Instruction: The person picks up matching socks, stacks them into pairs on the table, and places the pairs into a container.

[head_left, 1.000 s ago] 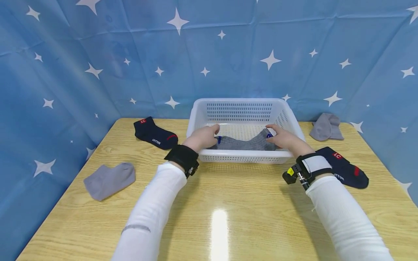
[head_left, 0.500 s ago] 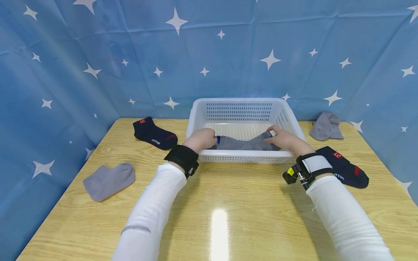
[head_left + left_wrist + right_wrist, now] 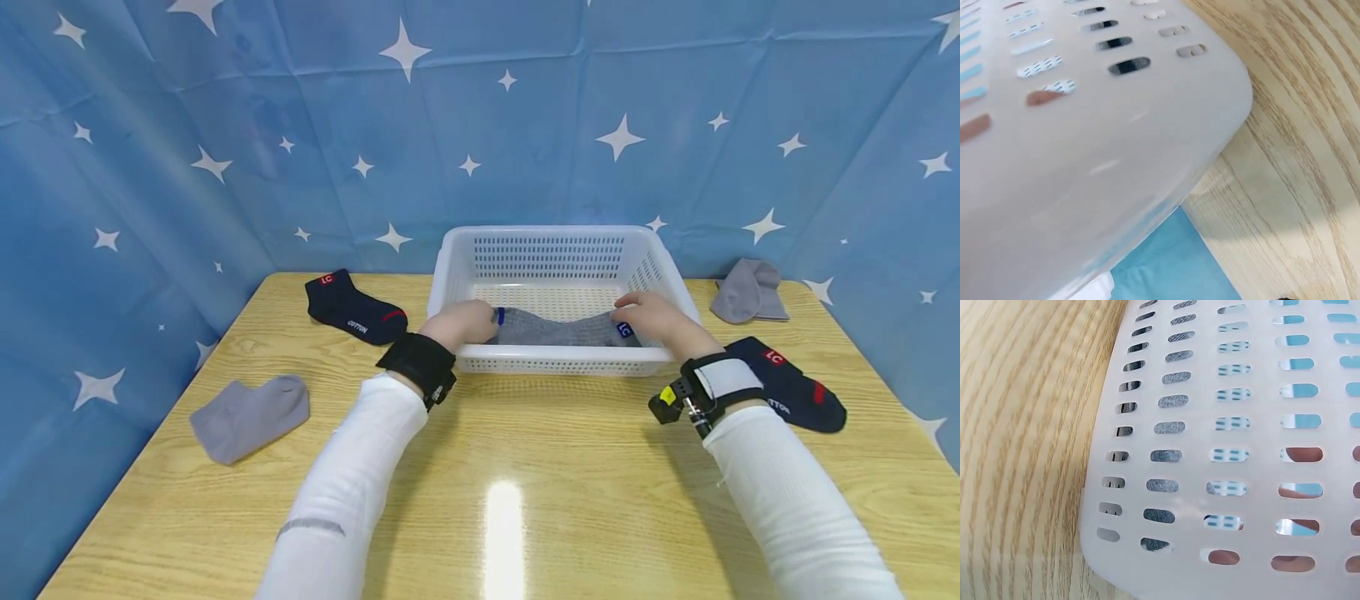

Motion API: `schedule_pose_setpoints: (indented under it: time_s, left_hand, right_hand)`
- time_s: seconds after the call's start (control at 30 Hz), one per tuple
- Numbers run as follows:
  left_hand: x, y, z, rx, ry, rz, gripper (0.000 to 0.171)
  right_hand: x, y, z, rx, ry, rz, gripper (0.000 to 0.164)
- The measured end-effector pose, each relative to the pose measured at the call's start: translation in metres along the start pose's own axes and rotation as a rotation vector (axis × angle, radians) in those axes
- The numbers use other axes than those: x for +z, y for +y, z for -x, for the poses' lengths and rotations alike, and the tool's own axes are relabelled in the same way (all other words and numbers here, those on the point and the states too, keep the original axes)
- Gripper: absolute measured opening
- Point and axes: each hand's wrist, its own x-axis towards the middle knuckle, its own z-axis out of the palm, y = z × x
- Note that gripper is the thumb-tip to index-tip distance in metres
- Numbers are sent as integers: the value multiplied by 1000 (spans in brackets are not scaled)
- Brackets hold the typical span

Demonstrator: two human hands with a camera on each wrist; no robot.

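Note:
Grey ribbed sock fabric [image 3: 558, 332] lies along the front of the white basket [image 3: 564, 360], with a blue tag at each end; I cannot tell if it is one sock or two. My left hand [image 3: 463, 322] reaches in over the left side. Its curled fingers grip the fabric's left end by the blue tag, though the fingertips are mostly hidden. At the other end my right hand [image 3: 651, 317] hovers close over the fabric, its index finger and thumb apart, above the LC tag. Both wrist views show mainly the basket's slotted wall [image 3: 1116, 125], [image 3: 1197, 487], with bits of fingers behind the slots.
A black sock [image 3: 356, 310] and a light grey sock [image 3: 251, 417] lie on the wooden table [image 3: 570, 467] at left. On the right are another grey sock [image 3: 746, 292] and a black sock [image 3: 802, 387], partly behind my wrist. A blue starred curtain [image 3: 540, 125] hangs behind.
The right end of the grey fabric has come down and its LC tag now shows. My right fingers have loosened from it. My left fingers have curled in at the left end.

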Motion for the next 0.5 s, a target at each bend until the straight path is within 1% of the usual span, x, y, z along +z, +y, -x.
schedule_pose_setpoints:
  time_s: [0.07, 0.13, 0.17, 0.23, 0.3, 0.37, 0.43, 0.5]
  left_hand:
    - [1, -1, 0, 9, -14, 12, 31]
    - [1, -1, 0, 18, -5, 28, 37]
    - [1, -2, -1, 27, 15, 41, 41]
    - [0, -2, -1, 48, 72, 65, 47]
    - [-1, -2, 0, 71, 140, 91, 48]
    - [-2, -1, 1, 94, 213, 127, 46]
    - [-3, 0, 4, 114, 279, 161, 43]
    - [-4, 1, 7, 132, 337, 200, 40]
  right_hand:
    - [0, 0, 0, -6, 10, -27, 47]
    - [1, 0, 0, -8, 32, -65, 44]
    - [1, 0, 1, -23, 53, -73, 42]
    - [1, -1, 3, -65, 124, -64, 37]
    - [2, -2, 6, -130, 242, -12, 31]
    - [3, -3, 10, -201, 395, 55, 27]
    - [4, -3, 13, -250, 542, 93, 25]
    - [5, -2, 17, -293, 656, 104, 24]
